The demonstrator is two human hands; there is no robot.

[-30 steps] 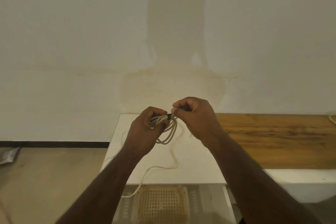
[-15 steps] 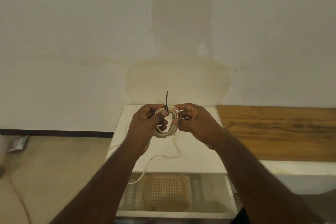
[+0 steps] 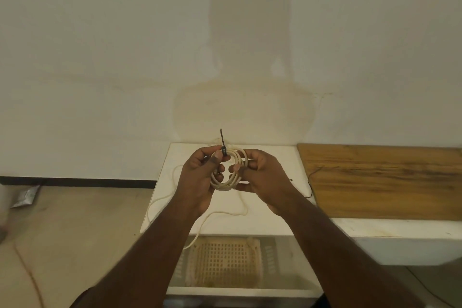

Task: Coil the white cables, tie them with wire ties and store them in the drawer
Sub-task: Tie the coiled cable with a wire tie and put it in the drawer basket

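Head view shows your two hands raised above the white counter (image 3: pixel 270 207), with the coiled white cable (image 3: pixel 231 172) held between them; your left hand (image 3: pixel 197 182) grips the coil's left side, thumb pressed at the top just beside the dark wire tie (image 3: pixel 223 149), whose twisted tail stands upright above the loops; your right hand (image 3: pixel 262 177) curls its fingers round the coil's right side, thumb inside the ring; the coil hangs upright, facing you, clear of the counter; a loose white cable (image 3: pixel 225 213) trails across the counter beneath your hands and drops over the front edge toward the open drawer (image 3: pixel 240 291); inside the drawer lies a pale lattice basket (image 3: pixel 225 262); a wooden board (image 3: pixel 385 180) lies on the counter to your right, well apart from the coil.
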